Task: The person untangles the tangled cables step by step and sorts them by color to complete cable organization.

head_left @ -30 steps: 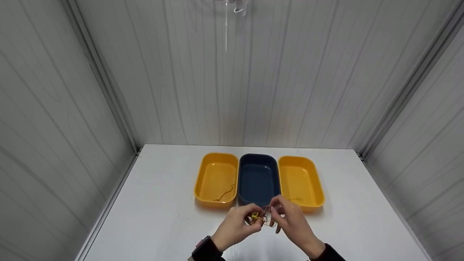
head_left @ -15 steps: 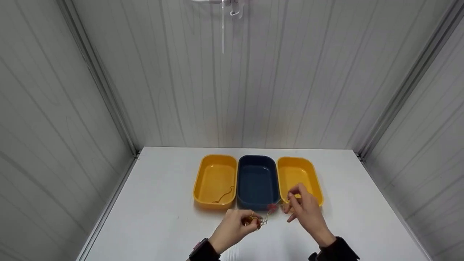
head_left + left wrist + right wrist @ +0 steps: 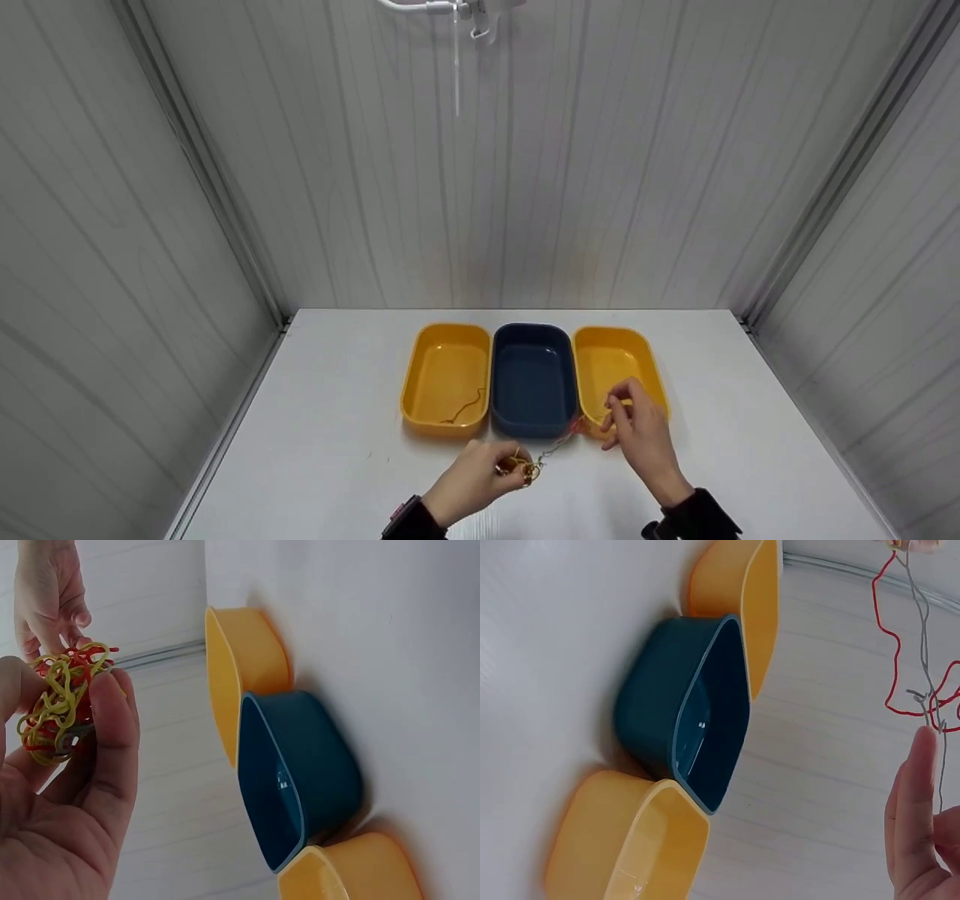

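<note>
My left hand (image 3: 472,480) grips a tangle of thin coloured wires (image 3: 67,701), mostly yellow with red and some grey, between the thumb and curled fingers. Up and to the right, by the front of the right yellow tray (image 3: 611,352), my right hand (image 3: 645,442) pinches a grey wire (image 3: 924,645) drawn out from the tangle. A kinked red wire (image 3: 896,652) comes out with it and loops in a small snarl close to the right fingertips. Both strands span the gap between the hands.
The dark blue tray (image 3: 532,382) stands between the right yellow tray and a left yellow tray (image 3: 450,360), which holds a wavy loose wire (image 3: 466,405). White table surface (image 3: 337,420) surrounds them. A panelled wall (image 3: 480,187) rises behind.
The hands began close together and have separated, the right moving right and slightly up. The grey and red strands have stretched out between them. The left hand keeps the tangle, shifting slightly left.
</note>
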`<control>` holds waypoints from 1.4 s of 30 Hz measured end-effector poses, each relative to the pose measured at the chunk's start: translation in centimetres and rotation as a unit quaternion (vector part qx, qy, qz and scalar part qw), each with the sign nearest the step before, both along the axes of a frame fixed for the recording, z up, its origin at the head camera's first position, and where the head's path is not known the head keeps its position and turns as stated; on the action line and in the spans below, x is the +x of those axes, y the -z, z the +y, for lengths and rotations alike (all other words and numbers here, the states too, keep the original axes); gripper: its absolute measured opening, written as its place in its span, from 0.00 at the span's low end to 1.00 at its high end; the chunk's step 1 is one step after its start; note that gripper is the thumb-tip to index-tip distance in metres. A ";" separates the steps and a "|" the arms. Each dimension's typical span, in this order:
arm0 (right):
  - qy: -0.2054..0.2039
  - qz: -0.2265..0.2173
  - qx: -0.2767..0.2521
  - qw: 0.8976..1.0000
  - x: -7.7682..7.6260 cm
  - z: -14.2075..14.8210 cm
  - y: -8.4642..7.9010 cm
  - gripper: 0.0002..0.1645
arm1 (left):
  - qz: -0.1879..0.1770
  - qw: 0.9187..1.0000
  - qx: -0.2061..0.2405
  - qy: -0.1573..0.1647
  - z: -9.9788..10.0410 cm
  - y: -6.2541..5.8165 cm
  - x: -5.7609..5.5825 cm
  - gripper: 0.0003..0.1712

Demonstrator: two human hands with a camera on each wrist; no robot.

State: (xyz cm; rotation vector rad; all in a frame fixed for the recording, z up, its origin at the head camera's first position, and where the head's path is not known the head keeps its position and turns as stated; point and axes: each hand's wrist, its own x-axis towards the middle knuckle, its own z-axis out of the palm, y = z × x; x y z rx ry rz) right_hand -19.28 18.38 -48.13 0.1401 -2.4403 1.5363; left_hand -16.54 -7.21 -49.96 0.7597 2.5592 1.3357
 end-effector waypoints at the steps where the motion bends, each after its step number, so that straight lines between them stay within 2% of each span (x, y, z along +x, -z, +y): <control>1: 0.000 0.007 0.002 1.000 -0.1 0.1 0.0 0.03 | 0.001 1.000 -0.001 0.001 -0.1 0.0 0.0 0.05; 7: 0.037 0.047 0.037 0.998 -0.6 0.6 0.2 0.02 | -0.007 1.000 0.002 0.007 -0.8 -0.1 -0.1 0.05; 9: 0.046 0.046 0.047 0.997 -0.8 0.8 0.2 0.03 | -0.004 1.000 0.000 0.004 -1.2 -0.1 -0.1 0.04; 12: 0.061 0.037 0.034 0.997 -1.1 1.6 -0.2 0.04 | 0.010 1.000 -0.019 0.002 -1.7 0.1 -0.1 0.03; 16: 0.096 0.020 0.006 0.995 -1.7 3.4 -0.8 0.04 | 0.016 0.999 -0.035 -0.005 -2.6 1.0 0.0 0.04; 18: 0.104 0.011 0.007 0.995 -1.9 3.9 -0.9 0.04 | 0.005 0.999 -0.030 -0.012 -3.1 1.4 0.0 0.03; 23: 0.082 -0.006 -0.006 0.997 -2.1 3.6 -0.5 0.05 | -0.012 1.000 -0.016 -0.023 -3.5 1.7 -0.4 0.02; 28: 0.055 -0.015 -0.044 0.997 -2.6 2.9 -0.1 0.08 | -0.004 1.000 0.002 -0.020 -3.3 1.8 -0.7 0.03; 32: 0.053 -0.018 -0.065 0.996 -3.3 2.4 0.0 0.07 | -0.013 1.000 0.009 -0.018 -3.2 1.9 -0.8 0.03; 37: 0.051 -0.033 -0.069 0.996 -3.8 1.8 0.2 0.08 | -0.032 0.999 -0.004 -0.017 -3.0 2.2 -0.6 0.03; 42: 0.043 -0.045 -0.081 0.995 -3.4 1.3 0.3 0.08 | -0.020 1.000 -0.003 -0.013 -2.7 2.4 -0.4 0.03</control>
